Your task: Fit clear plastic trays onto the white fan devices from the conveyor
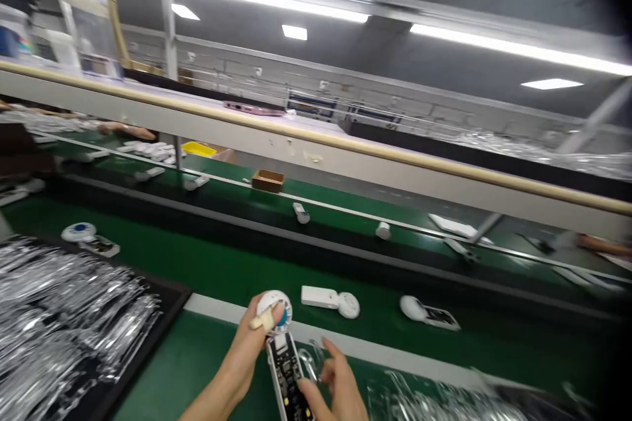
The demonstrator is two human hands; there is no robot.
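Note:
My left hand (249, 342) is closed around the round white head of a handheld device with an exposed circuit board (289, 375). A beige wrap covers part of its thumb. The device's rectangular body points down toward me, its board facing up. Beside its right edge, my right hand (336, 385) has its thumb against the body and its fingers bent around a clear plastic piece (310, 360) with a looped end. Blur hides how that piece is gripped. Just beyond my hands lies a similar white device (330, 299), its casing closed.
At left, a black tray (170, 306) holds many clear plastic pieces; another pile (434, 401) lies at lower right. Open devices rest on the green belt (207, 250) at left and right. A shelf rail (316, 145) crosses ahead. Another person's hand (127, 130) shows far left.

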